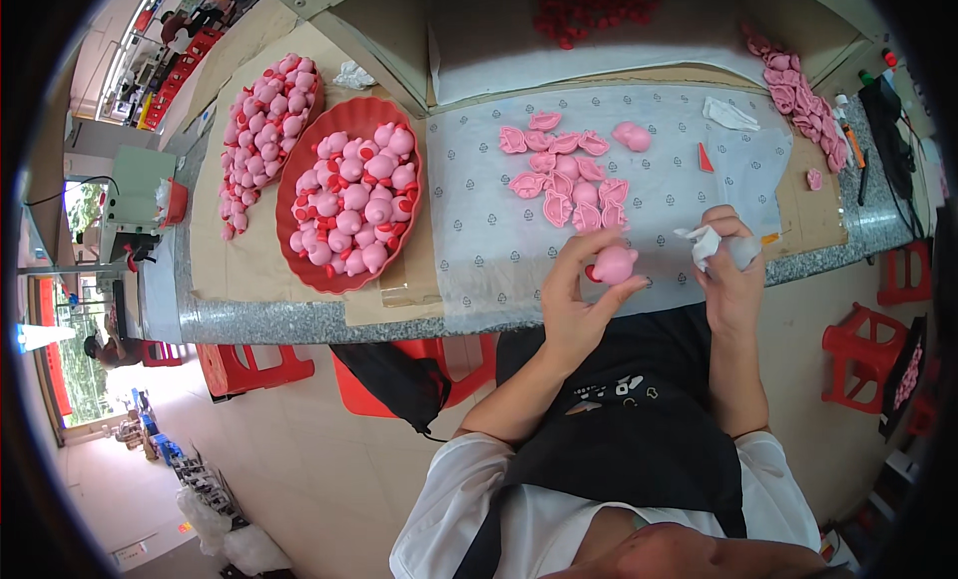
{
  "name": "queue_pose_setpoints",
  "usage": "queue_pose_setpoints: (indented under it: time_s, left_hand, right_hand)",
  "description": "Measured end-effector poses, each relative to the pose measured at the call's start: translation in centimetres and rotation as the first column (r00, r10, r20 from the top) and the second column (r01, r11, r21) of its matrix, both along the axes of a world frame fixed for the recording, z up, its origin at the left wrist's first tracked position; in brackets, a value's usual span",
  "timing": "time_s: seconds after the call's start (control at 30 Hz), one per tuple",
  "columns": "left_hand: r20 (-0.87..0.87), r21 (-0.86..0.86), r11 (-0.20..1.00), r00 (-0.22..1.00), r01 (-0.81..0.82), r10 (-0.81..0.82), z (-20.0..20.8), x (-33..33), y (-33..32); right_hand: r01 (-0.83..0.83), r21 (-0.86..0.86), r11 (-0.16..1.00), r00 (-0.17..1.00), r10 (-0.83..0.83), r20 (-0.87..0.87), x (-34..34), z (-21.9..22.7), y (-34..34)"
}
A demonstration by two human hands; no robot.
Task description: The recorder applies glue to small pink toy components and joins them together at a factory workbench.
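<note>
Between the thumb and fingers of my left hand (573,304) is a small round pink toy figure (617,265) with a red part on its left side. My right hand (733,291), just to the right, is closed on a crumpled white tissue (703,246). A pale, rounded thing (743,251) shows by its fingers, too unclear to name. Beyond the hands, several thin pink moulded pieces (557,210) lie in a loose group on a white printed sheet (479,260). A rounded pink piece (632,136) rests apart from them.
At left, a red scalloped bowl (286,225) holds many pink-and-red figures, beside a heap of pink ones (261,130). More pink pieces (798,100) lie far right, near pens (860,165). A white tissue (729,114) and red triangular piece (706,158) sit on the sheet.
</note>
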State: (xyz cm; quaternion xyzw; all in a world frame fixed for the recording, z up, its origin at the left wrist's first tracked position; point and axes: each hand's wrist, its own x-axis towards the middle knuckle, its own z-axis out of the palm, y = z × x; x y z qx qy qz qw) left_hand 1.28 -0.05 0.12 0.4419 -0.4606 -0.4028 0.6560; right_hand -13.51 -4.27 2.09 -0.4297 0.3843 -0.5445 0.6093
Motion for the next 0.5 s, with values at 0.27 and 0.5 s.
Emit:
queue_pose_setpoints:
  time_s: [0.27,0.5]
  left_hand:
    - [0.396,-0.293,0.927,0.853,-0.235,0.341,-0.6,0.6,-0.1]
    - [0.554,-0.381,0.903,0.733,-0.199,0.395,-0.3,0.2,0.1]
  right_hand:
    - [-0.094,-0.543,0.834,0.897,-0.166,-0.411,2.1,0.9,1.2]
    - [-0.133,-0.624,0.77,0.834,-0.253,-0.49,4.1,0.4,1.8]
